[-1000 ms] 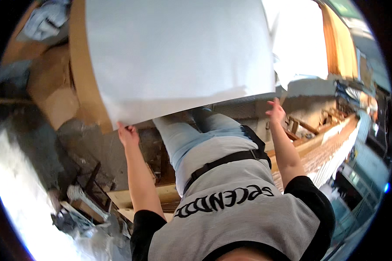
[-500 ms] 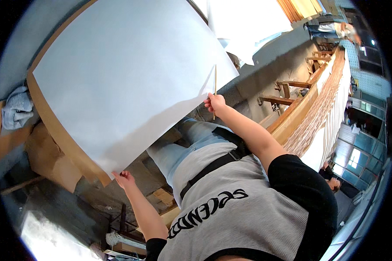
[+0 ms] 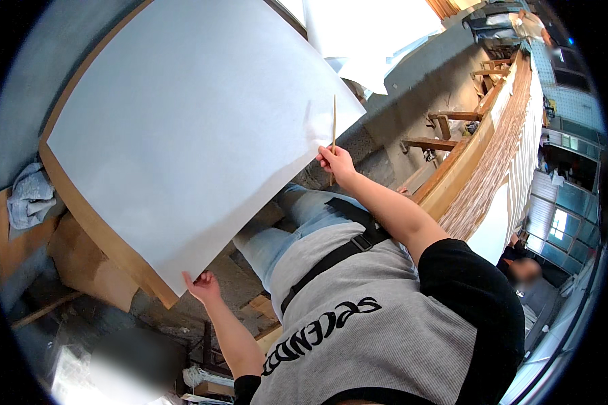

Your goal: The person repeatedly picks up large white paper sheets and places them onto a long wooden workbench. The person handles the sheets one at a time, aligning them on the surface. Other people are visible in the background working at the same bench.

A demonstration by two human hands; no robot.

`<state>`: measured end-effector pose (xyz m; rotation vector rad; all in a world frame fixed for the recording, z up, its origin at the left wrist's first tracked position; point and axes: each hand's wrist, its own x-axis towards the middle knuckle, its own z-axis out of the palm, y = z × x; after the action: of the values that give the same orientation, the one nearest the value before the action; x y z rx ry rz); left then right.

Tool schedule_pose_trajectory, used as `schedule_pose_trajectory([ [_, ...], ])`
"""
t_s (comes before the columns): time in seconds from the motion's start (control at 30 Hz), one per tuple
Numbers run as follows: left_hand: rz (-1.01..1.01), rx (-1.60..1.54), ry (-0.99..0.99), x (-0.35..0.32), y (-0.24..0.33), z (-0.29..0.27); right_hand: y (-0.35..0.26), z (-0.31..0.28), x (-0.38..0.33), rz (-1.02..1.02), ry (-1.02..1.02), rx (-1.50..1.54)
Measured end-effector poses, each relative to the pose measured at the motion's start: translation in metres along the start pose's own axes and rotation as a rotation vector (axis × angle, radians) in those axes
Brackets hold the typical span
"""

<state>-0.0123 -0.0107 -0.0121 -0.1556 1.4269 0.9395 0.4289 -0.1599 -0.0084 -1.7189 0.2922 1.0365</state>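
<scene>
A large white sheet of paper lies over a brown board whose border shows along the left and near sides. My left hand is at the sheet's near edge, close to its lower corner. One digit of it points at the edge, the others are curled apart from it. On the right, my right hand grips a thin wooden stick, which stands up past the fingers. The same hand's fingertips meet the sheet's edge near its right corner; whether they also pinch the paper I cannot tell.
A long bench of wooden beams runs along the right. More white sheets hang at the top. A grey cloth lies at the left. One person stands at the far right, another at the lower right.
The sheet's lower corner now reaches slightly farther down and right. My left hand has shifted the same way, its fingers more apart. My right hand still holds the stick at nearly the same place.
</scene>
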Motion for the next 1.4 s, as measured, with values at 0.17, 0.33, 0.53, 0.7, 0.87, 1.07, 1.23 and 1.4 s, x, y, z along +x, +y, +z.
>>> schedule_pose_trajectory([
  [0.17, -0.011, 0.173, -0.088, 0.009, 0.000, 0.000, -0.006, -0.004, -0.003, -0.004, -0.064, 0.017],
  [0.33, 0.062, 0.328, 0.025, -0.005, 0.010, 0.009, -0.021, -0.001, -0.001, 0.049, -0.130, 0.048],
  [0.53, 0.218, 0.482, 0.006, -0.049, 0.071, 0.052, -0.036, 0.008, -0.005, -0.126, -0.027, -0.206],
  [0.7, 0.576, 0.446, -0.442, -0.098, 0.160, 0.178, -0.085, 0.013, -0.080, -0.332, -0.048, -0.103],
  [0.87, 1.398, 0.372, -0.741, -0.159, 0.228, 0.356, -0.159, -0.019, -0.189, -0.403, -0.122, 0.110],
  [1.07, 1.661, 0.092, -1.179, -0.288, 0.211, 0.498, -0.209, -0.084, -0.306, -0.675, -0.063, 0.401],
  [1.23, 1.224, 0.104, -1.708, -0.450, 0.100, 0.556, -0.221, -0.185, -0.378, -0.920, 0.103, 0.530],
  [1.4, 0.369, 0.300, -2.084, -0.624, -0.001, 0.567, -0.223, -0.293, -0.480, -1.144, 0.383, 0.663],
])
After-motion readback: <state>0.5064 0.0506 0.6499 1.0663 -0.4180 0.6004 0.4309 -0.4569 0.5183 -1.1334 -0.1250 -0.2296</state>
